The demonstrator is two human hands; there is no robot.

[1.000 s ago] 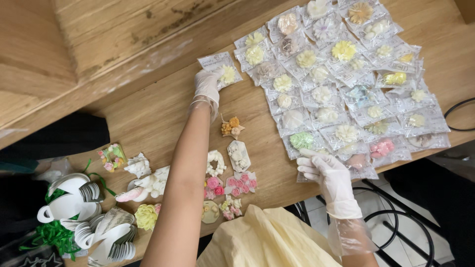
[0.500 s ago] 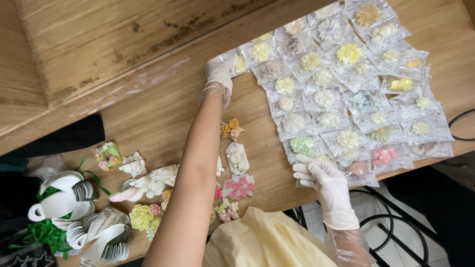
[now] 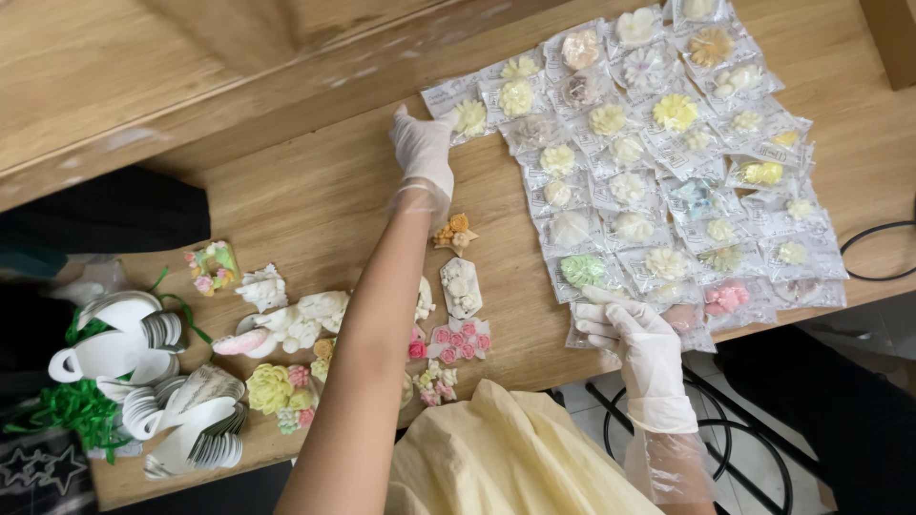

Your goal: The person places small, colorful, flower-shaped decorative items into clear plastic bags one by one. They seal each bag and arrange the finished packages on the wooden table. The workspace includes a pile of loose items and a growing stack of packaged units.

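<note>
Left hand (image 3: pixel 423 153), gloved, reaches up the wooden bench (image 3: pixel 305 205) to the top-left corner of the grid of clear packets (image 3: pixel 658 162). Its fingertips touch the packet with a pale yellow flower (image 3: pixel 466 116); grip looks loosely closed at the packet edge, but a firm hold cannot be told. Right hand (image 3: pixel 641 345), gloved too, rests flat at the grid's bottom edge, fingers spread on the lowest packets beside the green flower packet (image 3: pixel 582 270) and pink flower packet (image 3: pixel 727 298); nothing pinched.

Around: unwrapped moulded flowers lie loose left of the grid, an orange piece (image 3: pixel 454 232) just below the left wrist, a white oval piece (image 3: pixel 460 286), pink rosettes (image 3: pixel 460 340), a yellow-green bloom (image 3: pixel 270 386). The left forearm crosses over this loose pile and hides part of it. White ribbon rolls (image 3: pixel 143 367) and green ribbon (image 3: pixel 67 405) sit at the far left edge. A yellow apron (image 3: pixel 506 458) fills the bottom centre. A black cable (image 3: pixel 883 250) loops at the right edge.

Versus half a second ago: the left hand sits on the same corner packet, right hand has kept its place at the bottom edge; the view has shifted slightly, the packets have not moved.
</note>
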